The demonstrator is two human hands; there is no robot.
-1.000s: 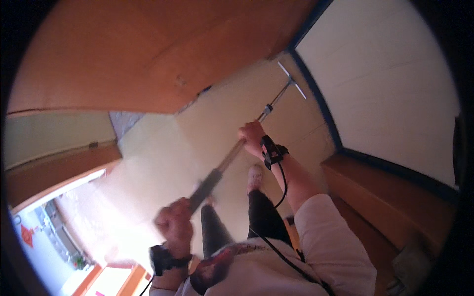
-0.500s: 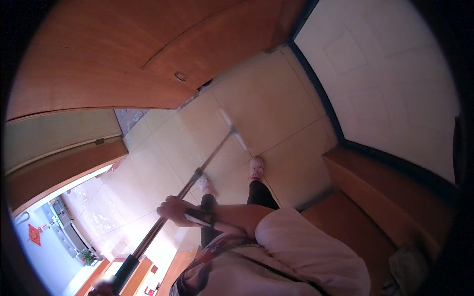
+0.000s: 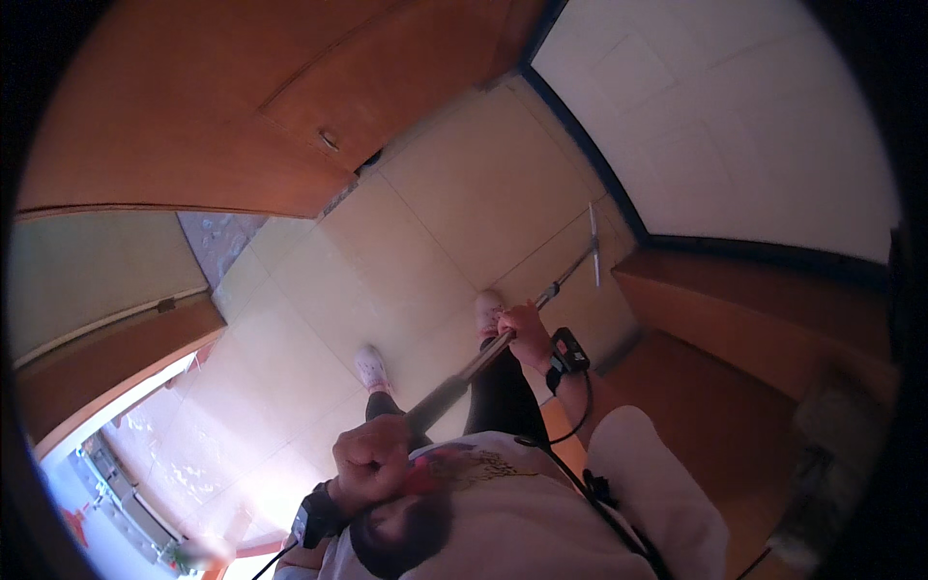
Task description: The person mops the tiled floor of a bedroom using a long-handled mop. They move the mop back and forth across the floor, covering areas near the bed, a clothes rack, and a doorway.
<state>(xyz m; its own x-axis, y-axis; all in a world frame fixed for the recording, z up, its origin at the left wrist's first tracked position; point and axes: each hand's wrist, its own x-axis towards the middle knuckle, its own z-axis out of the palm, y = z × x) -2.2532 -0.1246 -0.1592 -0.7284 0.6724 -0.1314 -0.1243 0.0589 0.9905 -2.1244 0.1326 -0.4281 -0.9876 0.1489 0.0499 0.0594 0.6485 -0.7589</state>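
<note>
A flat mop [image 3: 474, 367] with a long metal pole runs slantwise in front of my body. Its dark grip end is closed in my left hand [image 3: 372, 457], close to my shirt. Farther along the pole, my right hand [image 3: 522, 327] wraps round it just above my right shoe. The mop's thin pale head [image 3: 594, 246] rests on the tiled floor [image 3: 416, 251], near the corner between the white door and the brown wooden base. Its edge-on look hides what its underside is like.
Brown wooden cabinet doors [image 3: 251, 116] stand along the far left. A white door [image 3: 715, 126] in a dark blue frame [image 3: 599, 155] is at the far right, beside a low wooden ledge [image 3: 735, 300]. My light shoes [image 3: 368, 367] are on the tiles. Cables hang from both wrist devices.
The mop head has swept right, from the middle of the floor to near the white door's frame. Both hands have shifted right with the pole, the left coming in against my body.
</note>
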